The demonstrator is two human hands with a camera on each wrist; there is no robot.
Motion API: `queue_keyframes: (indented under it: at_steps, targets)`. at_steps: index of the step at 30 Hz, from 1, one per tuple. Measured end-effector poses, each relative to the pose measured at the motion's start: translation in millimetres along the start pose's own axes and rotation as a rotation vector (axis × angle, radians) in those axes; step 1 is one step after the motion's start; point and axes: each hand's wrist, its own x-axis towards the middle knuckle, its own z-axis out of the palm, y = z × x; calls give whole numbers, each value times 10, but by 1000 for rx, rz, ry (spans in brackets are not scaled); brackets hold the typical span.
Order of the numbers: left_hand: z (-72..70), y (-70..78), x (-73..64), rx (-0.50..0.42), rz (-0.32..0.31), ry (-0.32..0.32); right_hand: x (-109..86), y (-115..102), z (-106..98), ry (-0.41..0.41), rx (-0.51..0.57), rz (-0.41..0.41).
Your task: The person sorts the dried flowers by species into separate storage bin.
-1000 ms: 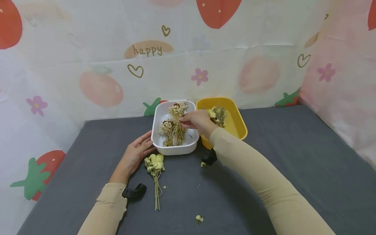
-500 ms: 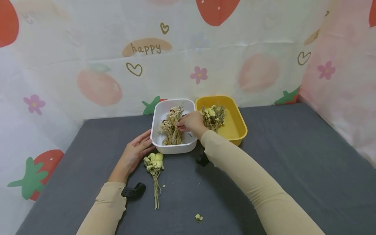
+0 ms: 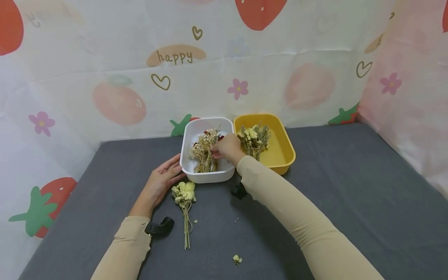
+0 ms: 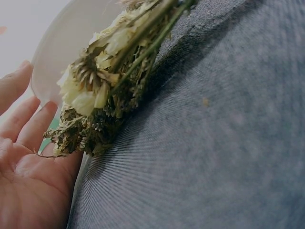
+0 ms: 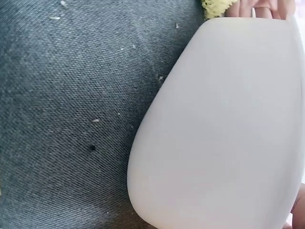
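My right hand reaches into the white tray, its thumb and fingers pinching a bunch of dried flowers with cream and dark red heads. Another cream bunch lies against it on the left, and their stems overlap. Straight fingers of my left hand touch the tray's left wall. Just in front of the tray lies a tied bunch of yellow dried flowers, stems towards me; the left wrist view shows its heads close to that hand. In the right wrist view, the tray wall hides the right hand's grip.
A yellow tray stands against the white one's right side, holding yellow and grey-green dried flowers. A loose flower head and small petal bits lie on the dark grey cloth. A printed curtain hangs behind.
My right hand has lowered its bunch into the white tray beside the other bunch, drawing slightly towards me. My left hand has stayed at the tray's side.
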Motion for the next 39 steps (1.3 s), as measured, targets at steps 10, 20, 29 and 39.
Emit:
queue_keyframes:
  at_steps: [10,20,29,39]
  targets:
    - [0,-3,-22,7,-9,18,-35,-37,-54,-42,-30,55]
    - [-1,-6,-1,8,0,12,-80,-35,-135,-83,31,82]
    - [-5,-5,3,3,-2,10,-265,1,-214,-109,106,7]
    - [4,0,6,2,-12,22,-669,68,-329,-259,276,-55]
